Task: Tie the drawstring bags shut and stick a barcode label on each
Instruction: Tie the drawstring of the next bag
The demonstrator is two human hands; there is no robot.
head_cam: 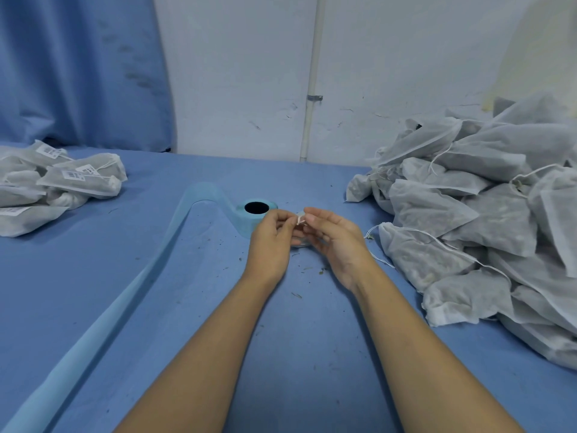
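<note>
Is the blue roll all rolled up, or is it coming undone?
Partly unrolled: a long pale blue strip trails from the label roll across the table toward the near left corner.

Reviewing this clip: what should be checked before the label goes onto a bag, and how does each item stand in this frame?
1. Grip: ok, the label is pinched by the left hand and the right hand.
2. Sticky side facing out: cannot tell, too small.
3. Bag ready beneath the hands: cannot tell, only something pale shows under the fingers.
4. Supply nearby: ok, the unlabelled bags lie piled at the right.
5. Roll nearby: ok, the label roll stands just behind the left hand, its backing strip trailing to the near left.
6. Finished ones kept apart: ok, the labelled bags lie at the far left.
</note>
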